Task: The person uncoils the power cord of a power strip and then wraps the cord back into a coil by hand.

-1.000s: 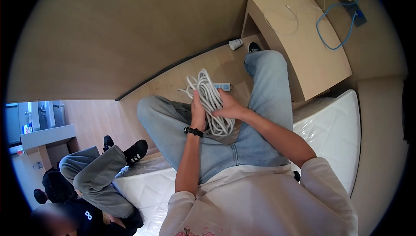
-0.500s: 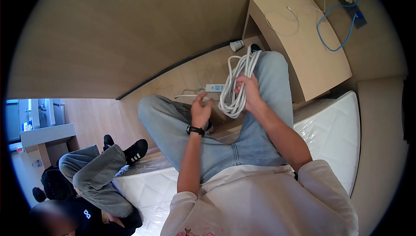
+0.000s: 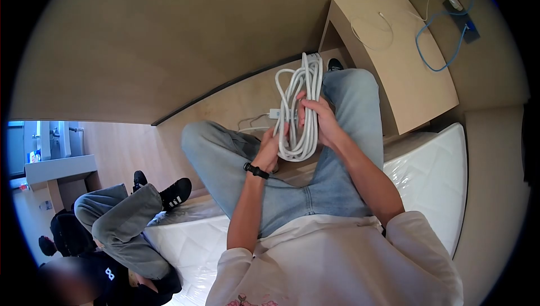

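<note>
A long white cable [image 3: 308,137], wound into an oval coil of several loops, is held up between my knees. My right hand [image 3: 322,116] is closed around the coil's right side, with its fingertips showing among the loops. At the lower left of the coil, my left hand [image 3: 274,144] grips the loops, its fingers partly hidden by them. Behind the coil, a white power strip [image 3: 274,114] lies on the floor and is partly covered by the loops. A thin cable runs left from the strip.
A wooden desk [image 3: 408,53] stands at the upper right, with a thin white cable on top. A blue cable [image 3: 419,42] hangs from a wall socket [image 3: 464,22]. I sit on a plastic-wrapped mattress [image 3: 433,165]. Another person [image 3: 121,233] sits at the lower left.
My left hand has moved right and up to the coil and now holds it. The coil has shifted slightly left and covers more of the power strip.
</note>
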### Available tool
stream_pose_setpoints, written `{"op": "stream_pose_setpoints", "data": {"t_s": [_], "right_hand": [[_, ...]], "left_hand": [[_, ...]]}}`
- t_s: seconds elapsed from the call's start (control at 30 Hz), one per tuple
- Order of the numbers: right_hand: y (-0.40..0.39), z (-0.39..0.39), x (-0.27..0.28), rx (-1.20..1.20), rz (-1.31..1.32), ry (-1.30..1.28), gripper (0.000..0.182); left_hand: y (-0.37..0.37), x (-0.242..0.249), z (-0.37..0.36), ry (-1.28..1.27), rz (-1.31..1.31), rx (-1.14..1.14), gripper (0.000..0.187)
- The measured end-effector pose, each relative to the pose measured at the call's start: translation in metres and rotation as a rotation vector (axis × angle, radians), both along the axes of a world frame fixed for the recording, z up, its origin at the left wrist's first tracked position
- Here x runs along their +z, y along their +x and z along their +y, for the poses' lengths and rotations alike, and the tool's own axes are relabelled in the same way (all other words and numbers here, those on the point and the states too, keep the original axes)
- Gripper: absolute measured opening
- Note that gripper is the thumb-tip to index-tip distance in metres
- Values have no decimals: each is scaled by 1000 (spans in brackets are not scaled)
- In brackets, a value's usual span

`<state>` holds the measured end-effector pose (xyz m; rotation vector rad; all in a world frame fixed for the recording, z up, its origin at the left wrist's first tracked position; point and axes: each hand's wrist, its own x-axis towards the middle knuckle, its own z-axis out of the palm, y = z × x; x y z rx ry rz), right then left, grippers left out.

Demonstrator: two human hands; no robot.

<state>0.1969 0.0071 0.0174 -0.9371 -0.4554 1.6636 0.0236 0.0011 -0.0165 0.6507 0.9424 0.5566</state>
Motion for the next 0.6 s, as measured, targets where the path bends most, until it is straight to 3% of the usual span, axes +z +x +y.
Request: {"op": "stream_pose_setpoints", "data": {"t_s": [0.07,0.27,0.37,0.4,0.5,0.6], "right_hand": [[2,0,-2,-14,-18,-15,19],[-1,0,-26,-61,-571,-57,31],[-7,0,-65,-76,-716,39,42],[-7,0,-62,-79,-719,38,42],[-5,2,-13,178,-308,-152,48],[-17,-5,-21,252,-504,-53,49]], "left_hand": [[1,2,1,0,-68,70,35],[0,-4,3,143,-92,394,20],[0,6,5,180,-115,384,17],[-1,6,5,186,-138,381,17],[-6,5,7,147,-190,381,16],[-1,6,5,118,-173,422,16]]}}
